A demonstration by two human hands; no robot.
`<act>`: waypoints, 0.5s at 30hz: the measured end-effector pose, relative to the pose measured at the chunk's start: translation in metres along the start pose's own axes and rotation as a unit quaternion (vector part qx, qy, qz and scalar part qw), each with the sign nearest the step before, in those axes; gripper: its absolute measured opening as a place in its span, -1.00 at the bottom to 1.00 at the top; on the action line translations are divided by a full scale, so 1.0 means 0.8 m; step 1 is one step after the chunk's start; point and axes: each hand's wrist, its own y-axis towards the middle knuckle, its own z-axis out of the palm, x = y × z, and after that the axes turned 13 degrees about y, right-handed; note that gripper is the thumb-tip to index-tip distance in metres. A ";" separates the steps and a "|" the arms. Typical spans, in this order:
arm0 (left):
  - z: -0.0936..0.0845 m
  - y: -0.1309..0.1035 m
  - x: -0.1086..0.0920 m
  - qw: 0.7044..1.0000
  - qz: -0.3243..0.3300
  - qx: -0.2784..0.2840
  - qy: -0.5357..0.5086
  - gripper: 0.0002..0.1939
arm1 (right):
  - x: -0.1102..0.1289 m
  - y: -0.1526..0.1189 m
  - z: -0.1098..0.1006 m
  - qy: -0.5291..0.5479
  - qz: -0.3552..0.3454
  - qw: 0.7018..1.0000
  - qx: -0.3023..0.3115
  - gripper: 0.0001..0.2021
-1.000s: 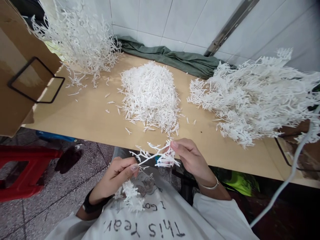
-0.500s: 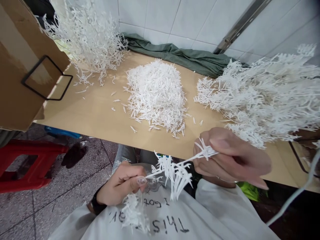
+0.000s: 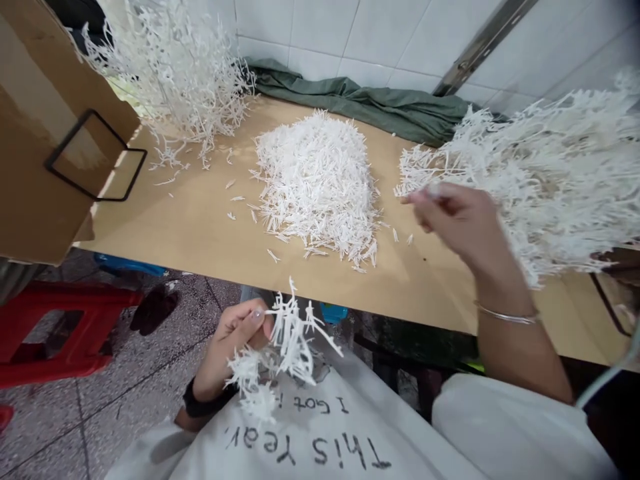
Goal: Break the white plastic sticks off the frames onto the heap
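The worktop (image 3: 200,227) ran along the tiled wall (image 3: 320,33), and by the look of what lay on it the work was well under way, though a good deal was left; the biggest lot, a thick pile of white branches (image 3: 555,180), spread over the right end, its twigs full and bushy, so I judged that part undone; at the left end stood a looser bunch (image 3: 170,80), thinner and barer, which I took for stems already dealt with; between them sat a broad heap (image 3: 320,180) of short white bits, seemingly the finished share.

The right hand (image 3: 423,200) was up by the near edge of the pile, fingers curled in, but too blurred for me to tell whether it held anything or touched the branches; the left hand (image 3: 265,320) was closed on a sprig (image 3: 293,333), pinching it over the person's lap, just off the worktop's front edge; that sprig looked only partly done, forked tips and all; below it hung a small clump (image 3: 257,393) of white; smallest were the stray scraps (image 3: 273,255) dotted round the heap.
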 end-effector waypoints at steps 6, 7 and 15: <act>0.016 0.022 -0.007 0.999 0.019 -0.014 -0.035 -0.59 | -0.028 0.013 0.055 -0.026 -0.033 0.999 -0.015 -0.83; 0.017 0.023 -0.007 0.999 0.017 -0.019 -0.037 -0.59 | -0.029 0.014 0.058 -0.025 -0.049 0.997 -0.048 -0.82; 0.019 0.031 -0.003 0.999 0.028 -0.017 -0.043 -0.63 | -0.051 0.018 0.064 -0.271 -0.033 0.961 0.028 -0.86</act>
